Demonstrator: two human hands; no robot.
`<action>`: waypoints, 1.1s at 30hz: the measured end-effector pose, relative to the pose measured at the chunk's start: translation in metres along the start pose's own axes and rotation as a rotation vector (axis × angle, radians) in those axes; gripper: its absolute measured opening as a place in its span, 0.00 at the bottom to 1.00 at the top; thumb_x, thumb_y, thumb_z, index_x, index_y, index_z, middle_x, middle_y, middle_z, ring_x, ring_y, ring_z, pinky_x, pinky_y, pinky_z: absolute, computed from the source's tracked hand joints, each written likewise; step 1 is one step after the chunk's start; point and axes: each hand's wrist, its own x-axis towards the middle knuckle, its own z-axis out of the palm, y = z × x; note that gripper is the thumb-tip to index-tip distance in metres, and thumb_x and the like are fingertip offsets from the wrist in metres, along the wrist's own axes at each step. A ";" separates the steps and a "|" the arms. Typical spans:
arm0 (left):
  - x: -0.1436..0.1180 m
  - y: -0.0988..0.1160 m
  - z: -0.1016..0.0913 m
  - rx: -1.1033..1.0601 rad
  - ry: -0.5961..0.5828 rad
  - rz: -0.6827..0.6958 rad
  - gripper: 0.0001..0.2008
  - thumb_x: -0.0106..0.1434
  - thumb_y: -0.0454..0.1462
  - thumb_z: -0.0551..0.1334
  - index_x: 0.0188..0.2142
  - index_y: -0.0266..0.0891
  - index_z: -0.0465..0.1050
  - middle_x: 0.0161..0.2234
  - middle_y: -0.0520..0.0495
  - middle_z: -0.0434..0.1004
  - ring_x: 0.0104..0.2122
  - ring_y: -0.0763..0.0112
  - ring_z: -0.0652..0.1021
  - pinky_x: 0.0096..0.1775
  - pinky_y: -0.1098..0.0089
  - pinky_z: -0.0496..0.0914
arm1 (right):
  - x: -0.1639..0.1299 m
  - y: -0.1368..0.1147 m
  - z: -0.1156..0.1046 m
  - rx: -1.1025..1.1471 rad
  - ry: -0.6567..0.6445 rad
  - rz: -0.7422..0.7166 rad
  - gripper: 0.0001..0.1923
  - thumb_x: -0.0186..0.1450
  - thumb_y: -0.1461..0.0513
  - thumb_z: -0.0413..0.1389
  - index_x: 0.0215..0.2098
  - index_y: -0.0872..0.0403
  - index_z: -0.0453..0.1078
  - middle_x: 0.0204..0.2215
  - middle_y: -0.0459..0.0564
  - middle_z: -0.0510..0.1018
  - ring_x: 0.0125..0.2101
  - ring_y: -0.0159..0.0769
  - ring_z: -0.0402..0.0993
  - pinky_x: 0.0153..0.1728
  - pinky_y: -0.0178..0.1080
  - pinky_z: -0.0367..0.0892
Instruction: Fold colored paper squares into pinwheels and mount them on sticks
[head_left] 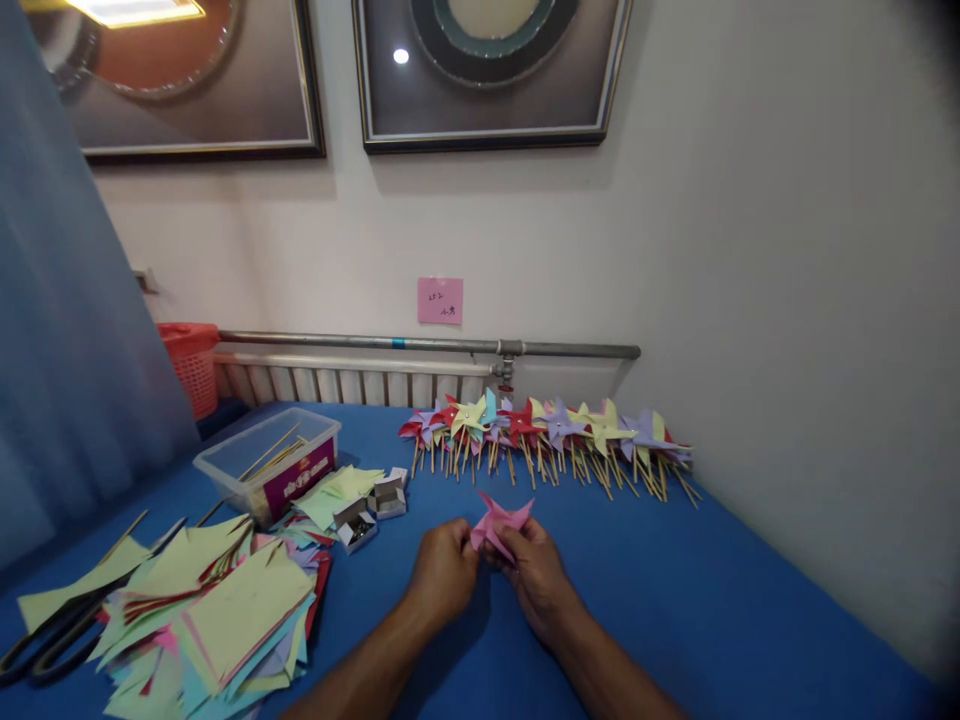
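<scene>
A pink paper pinwheel (498, 522) with folded points is held between my two hands over the blue tabletop. Closed around its right side, my right hand (536, 565) presses the thumb onto the paper near the middle. My left hand (444, 568) is curled at the left edge of the pinwheel, its fingertips pinched against the paper. No stick shows on this pinwheel; its underside is hidden by my fingers. Beyond my hands lies a row of finished pinwheels (559, 425) on thin wooden sticks, in red, yellow, purple and blue.
A stack of cut paper squares (247, 610) covers the left, with black-handled scissors (64, 635) beside it. Behind stand small boxes of pins (356, 525) and a clear plastic tub (225, 462) with sticks. A pink basket (193, 370), a pipe (442, 345) and the wall bound the back.
</scene>
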 end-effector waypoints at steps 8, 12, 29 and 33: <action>-0.001 -0.002 0.002 -0.045 -0.020 0.000 0.12 0.64 0.34 0.56 0.25 0.36 0.70 0.20 0.53 0.69 0.23 0.74 0.66 0.28 0.72 0.54 | -0.001 -0.002 0.002 0.003 0.034 0.009 0.15 0.48 0.59 0.69 0.30 0.55 0.73 0.21 0.45 0.78 0.22 0.31 0.71 0.28 0.36 0.68; -0.001 0.000 -0.001 -0.079 -0.050 -0.017 0.11 0.63 0.34 0.56 0.24 0.37 0.68 0.20 0.54 0.66 0.23 0.75 0.64 0.27 0.73 0.54 | -0.001 -0.003 0.003 0.007 0.036 0.018 0.14 0.48 0.60 0.69 0.30 0.55 0.73 0.21 0.44 0.78 0.21 0.31 0.71 0.28 0.35 0.68; 0.017 -0.013 -0.011 -0.637 0.053 -0.215 0.21 0.45 0.49 0.70 0.19 0.41 0.61 0.14 0.59 0.56 0.16 0.80 0.57 0.21 0.74 0.51 | 0.003 -0.006 -0.002 -0.169 0.066 -0.044 0.23 0.51 0.49 0.69 0.37 0.52 0.70 0.31 0.46 0.80 0.23 0.33 0.76 0.25 0.37 0.71; 0.016 -0.008 -0.014 -0.720 0.097 -0.186 0.23 0.43 0.51 0.71 0.18 0.40 0.62 0.14 0.59 0.57 0.17 0.81 0.57 0.21 0.74 0.51 | -0.004 0.005 0.003 -0.451 -0.155 -0.065 0.16 0.58 0.50 0.62 0.29 0.52 0.67 0.18 0.40 0.72 0.17 0.28 0.67 0.20 0.32 0.62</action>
